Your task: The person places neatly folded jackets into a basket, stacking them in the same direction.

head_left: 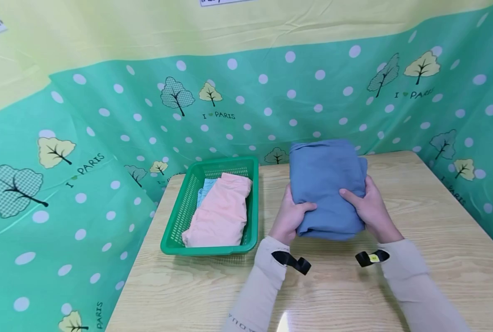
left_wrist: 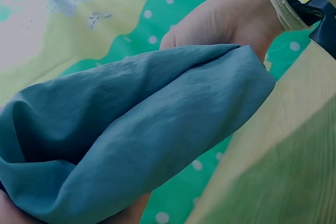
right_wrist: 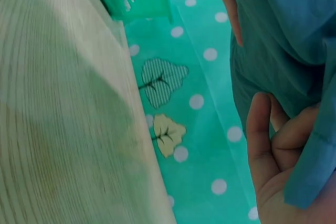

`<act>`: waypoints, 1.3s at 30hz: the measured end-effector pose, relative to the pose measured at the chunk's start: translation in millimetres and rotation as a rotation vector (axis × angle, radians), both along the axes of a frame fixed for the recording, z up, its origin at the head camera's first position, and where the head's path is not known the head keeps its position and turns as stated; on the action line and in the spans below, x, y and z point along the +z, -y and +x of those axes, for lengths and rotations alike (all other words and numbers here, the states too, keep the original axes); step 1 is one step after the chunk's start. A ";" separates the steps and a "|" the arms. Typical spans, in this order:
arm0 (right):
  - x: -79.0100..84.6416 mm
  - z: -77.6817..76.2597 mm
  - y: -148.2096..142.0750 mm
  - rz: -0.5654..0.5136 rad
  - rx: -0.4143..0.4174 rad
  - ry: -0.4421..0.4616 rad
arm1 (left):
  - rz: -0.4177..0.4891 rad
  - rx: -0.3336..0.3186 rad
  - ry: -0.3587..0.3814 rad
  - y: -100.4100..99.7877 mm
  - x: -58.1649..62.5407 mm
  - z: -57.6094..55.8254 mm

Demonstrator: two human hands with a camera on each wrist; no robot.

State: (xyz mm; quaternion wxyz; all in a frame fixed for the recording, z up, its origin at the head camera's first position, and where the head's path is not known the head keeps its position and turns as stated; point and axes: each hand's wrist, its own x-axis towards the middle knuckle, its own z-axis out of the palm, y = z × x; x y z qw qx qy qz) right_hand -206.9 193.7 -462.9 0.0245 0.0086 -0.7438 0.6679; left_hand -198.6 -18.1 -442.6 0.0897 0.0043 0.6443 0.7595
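Observation:
A folded blue garment [head_left: 327, 180] is held up over the table in front of me, right of the basket. My left hand [head_left: 288, 216] grips its left edge near the lower corner, thumb on the front face. On the opposite edge my right hand [head_left: 372, 207] does the same, its thumb across the front and the other fingers behind. Loose folds of the blue garment [left_wrist: 136, 129] show edge-on in the left wrist view, with the right hand [left_wrist: 226, 24] beyond them. In the right wrist view, curled fingers of the right hand [right_wrist: 286, 166] lie behind the cloth.
A green plastic basket [head_left: 253, 221] stands on the left part of the wooden table [head_left: 180, 286]. Inside lie a folded pink garment [head_left: 223, 212] and, partly under it, a light blue one [head_left: 200, 196]. A green dotted curtain [head_left: 267, 106] hangs behind and at both sides.

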 end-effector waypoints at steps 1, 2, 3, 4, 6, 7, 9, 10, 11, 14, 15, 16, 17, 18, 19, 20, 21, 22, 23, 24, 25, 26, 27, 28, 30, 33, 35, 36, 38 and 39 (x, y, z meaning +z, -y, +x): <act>0.8 -0.5 3.3 0.000 0.007 -0.003 | -0.007 0.005 0.000 3.7 0.6 0.6; 1.6 -0.9 6.9 -0.005 0.015 -0.007 | -0.010 0.008 0.000 7.7 1.6 1.2; 2.3 -1.2 10.3 -0.006 0.024 -0.010 | -0.016 0.011 0.000 11.7 2.3 1.8; 3.2 -1.4 13.9 -0.008 0.033 -0.014 | -0.020 0.011 0.001 15.7 3.0 2.4; 4.9 -2.2 20.9 -0.011 0.052 -0.026 | -0.030 0.011 0.004 23.7 4.6 4.0; 5.6 -2.5 24.3 -0.011 0.060 -0.031 | -0.032 0.012 0.004 27.6 5.7 4.8; 6.6 -3.6 31.2 -0.014 0.075 -0.043 | -0.036 0.009 0.000 35.6 8.3 6.9; 6.7 -4.2 34.9 -0.018 0.081 -0.049 | -0.034 0.006 -0.005 39.8 9.4 8.1; 6.7 -4.7 38.7 -0.019 0.085 -0.052 | -0.033 0.007 -0.010 44.0 10.2 9.2; 7.0 -6.0 51.2 -0.027 0.099 -0.056 | -0.041 0.013 -0.034 57.2 12.1 13.0; 6.9 -6.4 55.3 -0.030 0.102 -0.056 | -0.043 0.015 -0.044 61.5 12.1 14.3; 6.9 -6.8 59.2 -0.033 0.107 -0.057 | -0.046 0.017 -0.044 65.8 12.3 15.5; 7.0 -7.0 63.0 -0.036 0.112 -0.056 | -0.051 0.019 -0.050 69.9 12.1 16.6; 7.2 -7.3 66.7 -0.043 0.118 -0.056 | -0.059 0.021 -0.051 73.8 12.0 17.4; 7.3 -7.7 70.0 -0.049 0.124 -0.058 | -0.065 0.022 -0.049 77.5 11.9 18.0; 7.2 -8.6 72.9 -0.050 0.129 -0.061 | -0.067 0.020 -0.051 81.1 12.1 18.1; 7.4 -9.3 75.7 -0.051 0.135 -0.062 | -0.070 0.018 -0.052 84.5 12.3 18.0; 7.7 -9.9 78.4 -0.054 0.142 -0.064 | -0.072 0.017 -0.050 87.6 12.8 17.5; 7.9 -10.9 81.0 -0.053 0.147 -0.064 | -0.075 0.015 -0.053 90.8 13.4 17.3; 8.4 -11.5 83.4 -0.051 0.152 -0.065 | -0.079 0.014 -0.050 93.7 14.2 16.6; 8.5 -12.3 85.0 -0.046 0.158 -0.061 | -0.079 0.011 -0.049 96.0 14.9 16.1; 8.9 -13.0 86.6 -0.044 0.162 -0.056 | -0.078 0.009 -0.051 98.2 15.6 15.4; 9.6 -13.3 88.4 -0.041 0.167 -0.052 | -0.079 0.008 -0.050 100.5 16.4 14.9; 10.2 -14.0 89.9 -0.038 0.170 -0.048 | -0.080 0.006 -0.048 102.7 17.2 14.5; 12.2 -15.3 93.4 -0.034 0.181 -0.040 | -0.082 0.006 -0.045 108.0 18.3 13.7; 15.6 -17.4 99.7 -0.034 0.197 -0.033 | -0.082 0.000 -0.035 117.6 19.2 13.3; 17.3 -18.9 105.6 -0.043 0.215 -0.028 | -0.077 -0.007 -0.020 125.5 19.6 13.8; 18.9 -18.7 109.4 -0.048 0.222 -0.025 | -0.071 -0.012 -0.013 130.0 20.0 14.7; 20.7 -18.6 117.4 -0.049 0.237 -0.024 | -0.063 -0.021 -0.004 140.0 20.2 16.4; 20.8 -18.8 121.4 -0.048 0.246 -0.030 | -0.058 -0.025 0.001 145.0 20.4 17.3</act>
